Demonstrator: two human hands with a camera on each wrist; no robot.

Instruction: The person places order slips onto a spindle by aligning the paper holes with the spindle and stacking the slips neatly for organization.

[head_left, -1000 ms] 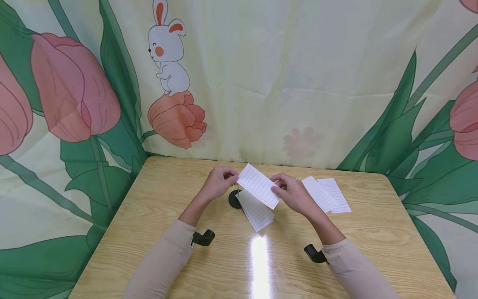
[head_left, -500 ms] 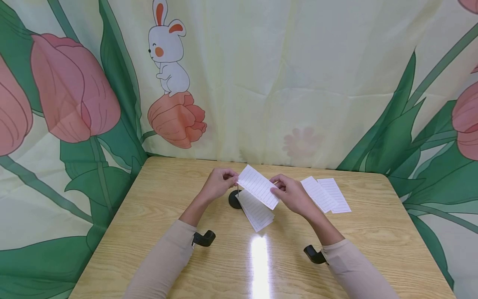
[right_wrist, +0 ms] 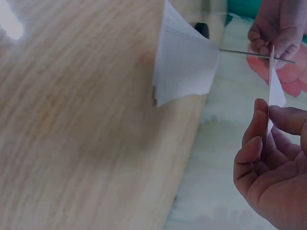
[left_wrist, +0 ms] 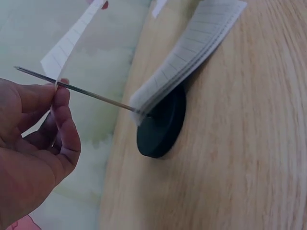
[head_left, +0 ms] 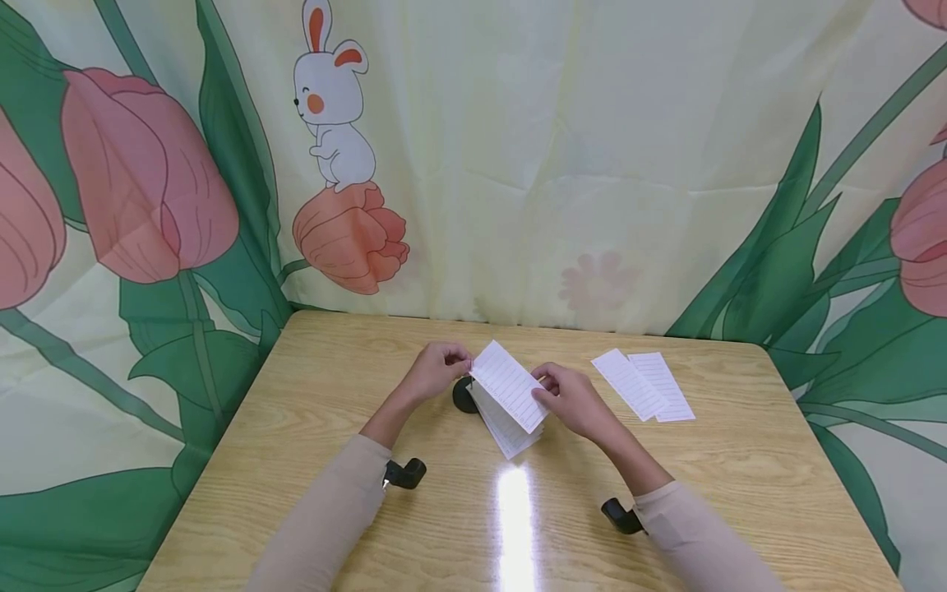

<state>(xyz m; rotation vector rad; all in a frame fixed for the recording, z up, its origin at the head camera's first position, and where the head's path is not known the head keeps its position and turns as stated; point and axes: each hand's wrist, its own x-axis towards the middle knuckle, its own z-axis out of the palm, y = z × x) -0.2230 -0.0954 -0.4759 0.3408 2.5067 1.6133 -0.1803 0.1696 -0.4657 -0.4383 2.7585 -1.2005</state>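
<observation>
A receipt spike stands on the table, its black round base left of centre and its thin metal rod plain in the left wrist view. Several lined paper slips are threaded low on the rod, near the base. Another lined slip is held above them, the rod passing through its corner. My left hand pinches that corner beside the rod, below the tip. The slip's other end is pinched between thumb and fingers of my right hand.
Two more lined slips lie overlapping on the wooden table, right of my right hand. A printed curtain hangs behind the table's back edge. A black wrist mount juts inward from each sleeve.
Both hands have come down a little, lowering the pierced slip along the rod toward the slips below. My right hand has also shifted slightly left. The two loose slips stayed put.
</observation>
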